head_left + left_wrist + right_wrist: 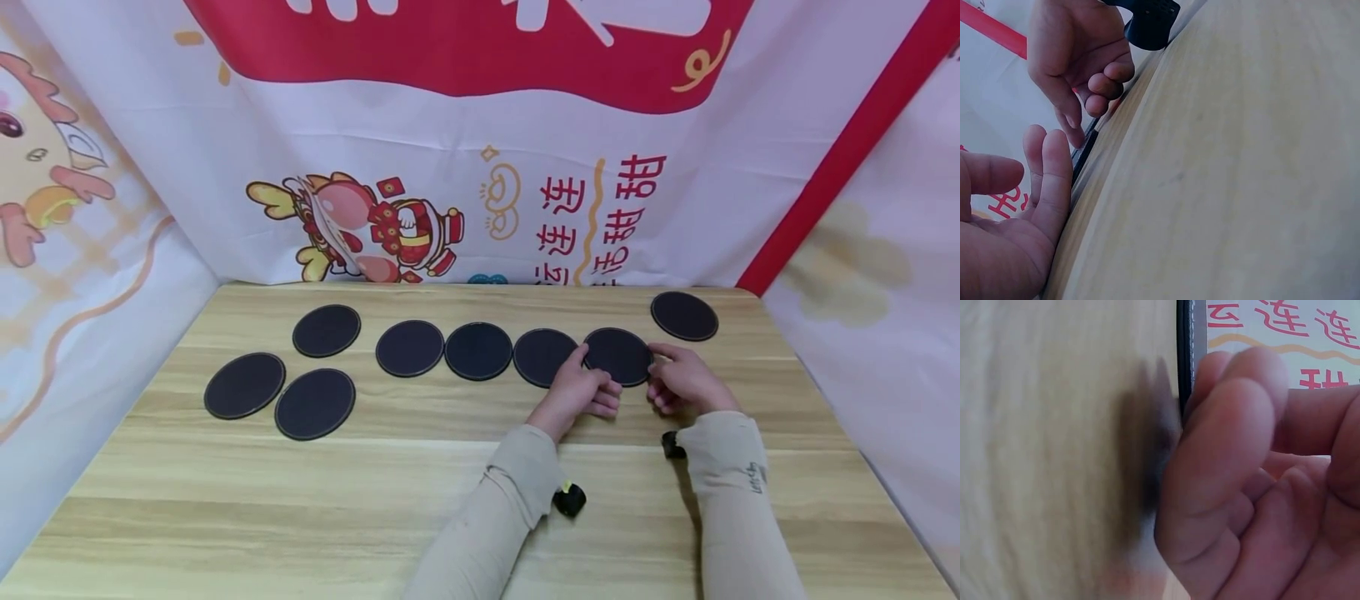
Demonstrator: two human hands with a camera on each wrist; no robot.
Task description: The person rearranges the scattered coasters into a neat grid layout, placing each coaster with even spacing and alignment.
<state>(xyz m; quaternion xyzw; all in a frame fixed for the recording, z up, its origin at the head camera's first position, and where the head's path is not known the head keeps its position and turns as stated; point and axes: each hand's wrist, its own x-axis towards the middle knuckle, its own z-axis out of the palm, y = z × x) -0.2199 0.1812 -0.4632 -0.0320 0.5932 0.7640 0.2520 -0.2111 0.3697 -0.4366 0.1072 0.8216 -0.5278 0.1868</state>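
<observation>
Beige sleeves (472,525) stretch across the wooden surface (300,517) toward a black coaster (621,362). At its left side, the left hand (576,388) has fingers extended, slightly apart; at its right edge, the right hand (688,381) touches it, some fingers loosely curled. Well left of it lie three loose coasters (315,404); just left, three row coasters (478,351); behind it, rightward, a lone coaster (684,316). Beyond it hangs printed cloth (420,125).

Two hands (1007,231) (1079,50) by a flat black piece (1085,154) (nearly edge-on) on the pale wooden tabletop (1210,175)
</observation>
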